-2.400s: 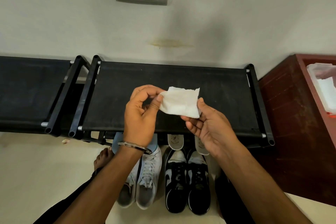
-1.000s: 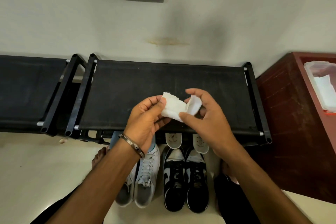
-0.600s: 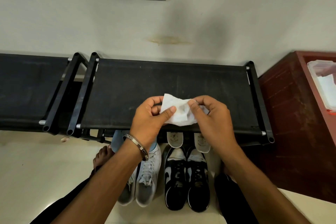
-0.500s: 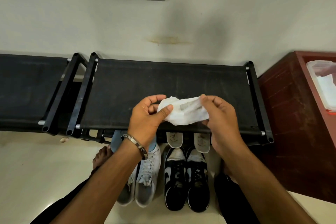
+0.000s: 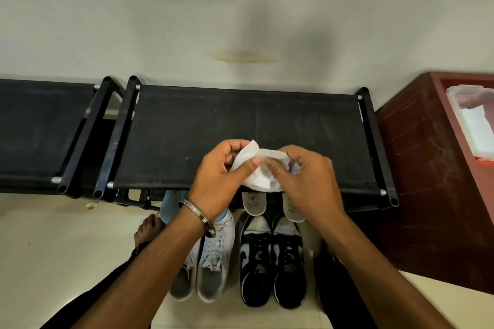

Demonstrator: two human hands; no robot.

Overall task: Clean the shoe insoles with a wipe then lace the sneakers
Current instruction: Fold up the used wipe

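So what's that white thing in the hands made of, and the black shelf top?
The wipe looks like thin, soft nonwoven cloth or paper: matte white, crumpling into folds between the left hand and right hand. The shelf top seems to be black fabric, matte and stretched flat between rails that look like metal tubes.

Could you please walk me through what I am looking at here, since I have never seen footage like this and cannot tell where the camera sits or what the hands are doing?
There is no machine here. A person wears a wide-angle camera on the head, so the single picture looks forward and down at their own arms. The left hand and right hand both pinch a crumpled white wipe, held above a black fabric shoe rack that stands against the wall. On the floor below sit a pair of white sneakers and a pair of black sneakers. Two pale insoles poke out beyond the black pair's toes. At the right stands a red-brown cabinet bearing a clear plastic container.
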